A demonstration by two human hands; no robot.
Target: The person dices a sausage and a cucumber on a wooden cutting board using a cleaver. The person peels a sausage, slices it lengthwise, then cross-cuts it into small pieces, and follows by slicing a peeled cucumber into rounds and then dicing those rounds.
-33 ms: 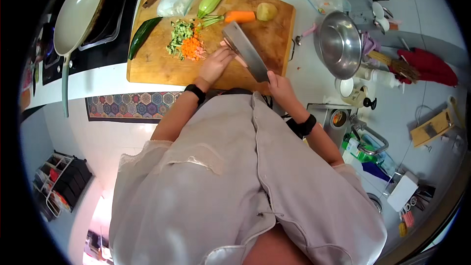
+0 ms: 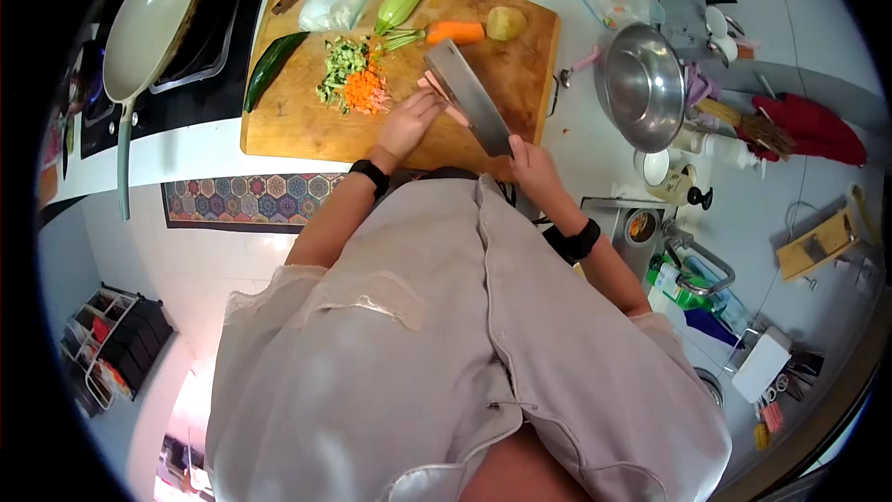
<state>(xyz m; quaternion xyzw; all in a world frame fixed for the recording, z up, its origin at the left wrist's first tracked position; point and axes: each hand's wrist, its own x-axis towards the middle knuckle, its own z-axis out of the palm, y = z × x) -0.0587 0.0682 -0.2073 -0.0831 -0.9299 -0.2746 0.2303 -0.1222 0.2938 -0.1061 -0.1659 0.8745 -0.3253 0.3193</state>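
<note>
While the cleaver (image 2: 469, 98) is gripped in the right hand (image 2: 528, 160), the pink sausage (image 2: 444, 99) is pinned by the left hand (image 2: 409, 121) at its 7 o'clock; judged soft, slick, best held near the cut.

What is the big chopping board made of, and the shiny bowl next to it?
The cutting board looks like wood: warm brown, matte, with faint grain. The bowl looks like polished metal, probably steel: grey and shiny, with bright reflections inside.

steel bowl (image 2: 643, 84), pale frying pan (image 2: 153, 23), patterned rug (image 2: 246, 200)
</note>
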